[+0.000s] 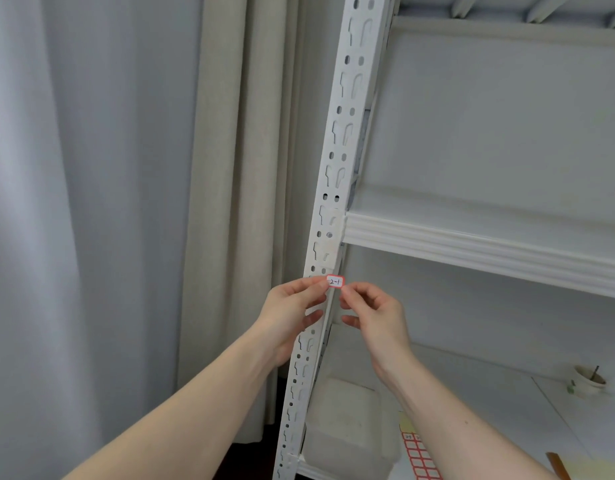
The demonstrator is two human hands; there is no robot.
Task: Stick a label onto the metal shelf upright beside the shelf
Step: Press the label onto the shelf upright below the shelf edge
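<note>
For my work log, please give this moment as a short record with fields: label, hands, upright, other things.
label: white with red border, handwritten, held at the upright's front, below the shelf
left hand: pinches the label's left edge
right hand: fingers curled at the label's right edge
upright: white perforated metal
other: label sheet, cup, curtain

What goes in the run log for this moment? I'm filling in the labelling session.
step: placing label | label: red-bordered, handwritten, at upright below shelf beam | left hand: pinches label | right hand: fingertips at label edge | stuck: cannot tell
</note>
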